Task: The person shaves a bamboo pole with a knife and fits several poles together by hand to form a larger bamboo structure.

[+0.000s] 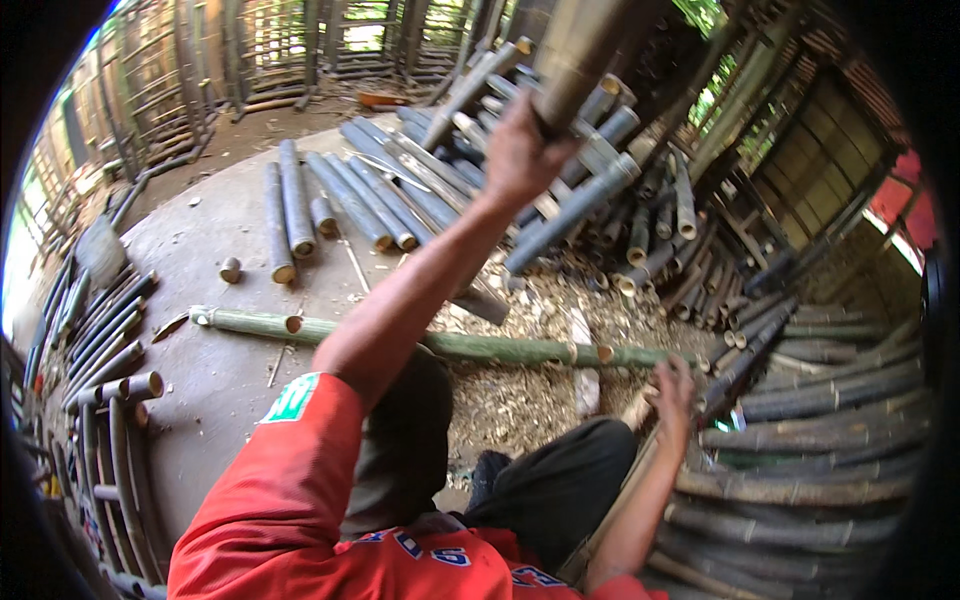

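My left hand (525, 150) is raised far out in front, closed round the lower end of a thick tan-brown wooden club or bamboo length (578, 65). Motion blurs that piece and its top leaves the picture, so its exact kind is unclear. Below my left forearm, a long green bamboo pole (470, 346) lies crosswise, with round openings along its upper side. At the pole's right end is my right hand (674, 400), its fingers curled beside a tan piece; what they hold is hidden. A pale block (586, 388) sits under the pole between my bent legs.
Several cut bamboo lengths (355, 200) lie on the concrete floor (210, 395) ahead, beside a larger bamboo heap (575, 215). Wood chips (510, 405) cover the ground by my legs. Long bamboo poles (810, 435) are stacked at right, more bamboo (105, 320) at left. Slatted frames (150, 110) stand behind.
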`<state>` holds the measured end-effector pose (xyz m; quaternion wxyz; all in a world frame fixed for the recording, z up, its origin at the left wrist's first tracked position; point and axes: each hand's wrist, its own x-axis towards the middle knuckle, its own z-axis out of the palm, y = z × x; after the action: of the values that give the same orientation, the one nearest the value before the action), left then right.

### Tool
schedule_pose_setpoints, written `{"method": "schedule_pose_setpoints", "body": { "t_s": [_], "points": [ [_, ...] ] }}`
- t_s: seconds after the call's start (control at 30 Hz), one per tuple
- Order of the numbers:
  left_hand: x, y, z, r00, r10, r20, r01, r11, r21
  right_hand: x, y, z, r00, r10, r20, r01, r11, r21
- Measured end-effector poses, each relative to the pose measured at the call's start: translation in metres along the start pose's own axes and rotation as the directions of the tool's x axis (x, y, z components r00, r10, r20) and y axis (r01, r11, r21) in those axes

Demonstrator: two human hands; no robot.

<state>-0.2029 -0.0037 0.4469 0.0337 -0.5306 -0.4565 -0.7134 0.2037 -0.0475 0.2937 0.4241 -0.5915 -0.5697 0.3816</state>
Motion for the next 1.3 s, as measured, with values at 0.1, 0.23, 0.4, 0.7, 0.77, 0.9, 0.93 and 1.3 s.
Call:
{"method": "schedule_pose_setpoints", "body": {
  "t_s": [0.1, 0.23, 0.4, 0.7, 0.77, 0.9, 0.93, 1.3],
  "points": [
    [0.007, 0.011, -0.011, 0.99, -0.046, -0.137, 0.013, 0.972, -0.233, 0.026, 0.021, 0.013, 0.989, 0.131, 0.071, -0.14, 0.981, 0.136],
    [0.012, -0.01, -0.015, 0.912, -0.366, -0.187, 0.156, 0.73, -0.666, 0.066, -0.017, 0.002, 0.943, 0.193, 0.272, -0.265, 0.928, 0.261],
    [-0.005, -0.06, -0.05, 0.747, -0.664, -0.017, 0.336, 0.399, -0.853, 0.113, -0.072, 0.013, 0.991, 0.002, -0.131, 0.025, 0.979, 0.203],
    [-0.163, -0.133, -0.074, 0.338, -0.899, 0.28, 0.341, -0.16, -0.926, 0.162, -0.012, 0.025, 0.995, -0.047, -0.09, 0.088, 0.837, 0.541],
    [-0.181, -0.143, -0.071, 0.164, -0.944, 0.287, 0.426, -0.195, -0.883, 0.172, 0.005, 0.014, 0.971, -0.214, -0.103, 0.237, 0.853, 0.464],
    [-0.194, -0.174, -0.067, 0.035, -0.983, 0.178, 0.408, -0.148, -0.901, 0.168, -0.001, 0.027, 0.916, -0.393, -0.075, 0.39, 0.834, 0.389],
    [-0.196, -0.18, -0.067, -0.017, -0.994, 0.111, 0.397, -0.108, -0.911, 0.161, -0.008, 0.036, 0.895, -0.438, -0.084, 0.435, 0.813, 0.387],
    [-0.218, -0.186, -0.058, -0.23, -0.972, 0.056, 0.538, -0.175, -0.825, 0.176, 0.04, 0.013, 0.912, -0.41, 0.016, 0.369, 0.835, 0.408]
  ]
}}
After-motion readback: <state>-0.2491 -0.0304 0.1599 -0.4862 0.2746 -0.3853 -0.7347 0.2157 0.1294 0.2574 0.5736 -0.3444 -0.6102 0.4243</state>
